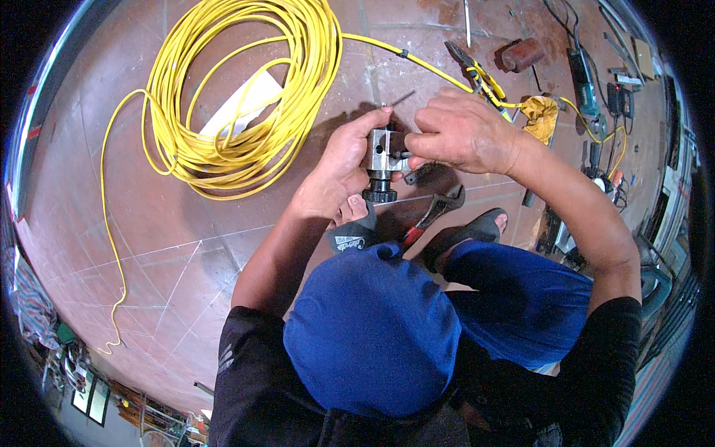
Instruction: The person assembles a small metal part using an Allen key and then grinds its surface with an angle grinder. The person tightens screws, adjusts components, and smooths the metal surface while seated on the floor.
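My left hand is closed around a silver metal block with round holes. A black ridged knob sticks out of its lower end. My right hand is closed at the block's right side, fingers curled in. What it grips there is mostly hidden. A thin dark rod shows between the two hands, above the block; I cannot tell whether a hand holds it. Below the hands, near my feet, an adjustable wrench with a red handle lies on the floor.
A large coil of yellow cable lies at the left, around a white sheet. Pliers with yellow-black handles, a reddish cylinder and a yellow cloth are at the upper right. Power tools and cords line the right side.
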Motion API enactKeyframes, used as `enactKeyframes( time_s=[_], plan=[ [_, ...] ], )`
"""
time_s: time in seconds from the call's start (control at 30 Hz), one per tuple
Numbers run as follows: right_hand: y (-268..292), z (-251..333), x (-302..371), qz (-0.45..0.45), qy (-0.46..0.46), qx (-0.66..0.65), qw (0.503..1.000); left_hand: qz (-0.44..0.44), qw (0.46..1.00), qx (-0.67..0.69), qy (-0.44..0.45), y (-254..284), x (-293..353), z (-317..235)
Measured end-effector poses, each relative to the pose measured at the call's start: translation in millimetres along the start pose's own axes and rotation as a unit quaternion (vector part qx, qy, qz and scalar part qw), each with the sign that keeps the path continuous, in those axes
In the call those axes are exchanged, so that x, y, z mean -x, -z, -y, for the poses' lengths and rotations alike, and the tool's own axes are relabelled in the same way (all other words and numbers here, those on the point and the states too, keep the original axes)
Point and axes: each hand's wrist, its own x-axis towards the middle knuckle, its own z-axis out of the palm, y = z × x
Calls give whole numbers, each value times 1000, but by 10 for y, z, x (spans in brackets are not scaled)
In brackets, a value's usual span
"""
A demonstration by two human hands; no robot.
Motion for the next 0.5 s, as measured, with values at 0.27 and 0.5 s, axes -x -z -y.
enactKeyframes(
  time_s=[0.27,0.5],
  plan=[
    [-432,185,106,22,-73,11,997,-69,987,102,-108,67,-220,105],
    [-368,139,196,-46,-86,-165,982,-36,991,64,-109,53,-192,7]
  ],
)
